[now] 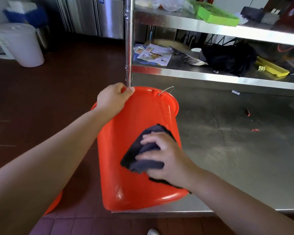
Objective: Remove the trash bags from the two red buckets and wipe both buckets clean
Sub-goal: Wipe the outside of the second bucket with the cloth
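Observation:
A red bucket (pixel 126 133) lies tipped on its side, its rim pointing away from me and its base toward me, over the corner of a steel table (pixel 227 150). My left hand (pixel 112 100) grips the bucket's far rim near the wire handle. My right hand (pixel 163 155) presses a dark grey cloth (pixel 143 150) flat against the bucket's outer wall. A sliver of a second red bucket (pixel 53 204) shows at the lower left, mostly hidden behind my left arm. No trash bag is visible in either bucket.
A steel shelf unit (pixel 210 72) rises behind the table, holding papers, a black bag (pixel 227 58), a yellow item and a green tray (pixel 215 16). A white bin (pixel 22 44) stands on the dark red tiled floor at far left, before steel cabinets.

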The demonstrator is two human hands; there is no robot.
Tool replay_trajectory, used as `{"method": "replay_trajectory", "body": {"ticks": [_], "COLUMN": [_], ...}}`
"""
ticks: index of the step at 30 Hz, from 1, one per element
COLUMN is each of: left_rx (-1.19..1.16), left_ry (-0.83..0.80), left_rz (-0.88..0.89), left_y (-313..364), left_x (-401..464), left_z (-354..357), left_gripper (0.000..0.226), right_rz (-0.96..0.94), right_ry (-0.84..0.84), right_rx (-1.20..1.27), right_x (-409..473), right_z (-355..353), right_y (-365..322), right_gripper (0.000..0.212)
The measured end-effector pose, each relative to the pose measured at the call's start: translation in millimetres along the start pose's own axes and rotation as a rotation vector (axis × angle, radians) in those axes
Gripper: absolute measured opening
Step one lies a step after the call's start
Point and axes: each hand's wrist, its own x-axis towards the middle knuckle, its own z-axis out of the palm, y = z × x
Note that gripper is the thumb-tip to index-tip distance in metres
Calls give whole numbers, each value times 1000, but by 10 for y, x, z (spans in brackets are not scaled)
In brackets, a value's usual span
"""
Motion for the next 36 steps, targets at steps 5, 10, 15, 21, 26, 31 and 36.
{"method": "replay_trajectory", "body": {"ticks": [5,10,15,21,26,31,36], "left_rx": [-82,-103,-109,-155,-273,-359,-427], "left_ry": [2,-7,-18,-85,-160,-213,-221], "left_rz": [-82,-76,-84,-113,-155,-153,-170], "left_y": [109,168,117,32,-60,-99,-125], "left_x": [-65,-33,-32,-4,19,57,91], "left_z": [186,232,201,138,123,88,103], "left_gripper": [44,48,56,61,46,64,64], "right_rz": [262,395,342,247,126,77,161], "right_ry": [144,225,171,89,15,-52,45], "right_rx": [-7,37,23,22,-9,14,76], "right_x": [517,693,389,-306,-647,-417,166], "right_z": [-360,-415,-308,-295,-208,-303,-365], "right_y": [542,786,581,162,17,223,541], "right_gripper": [29,29,32,31,29,33,32]}}
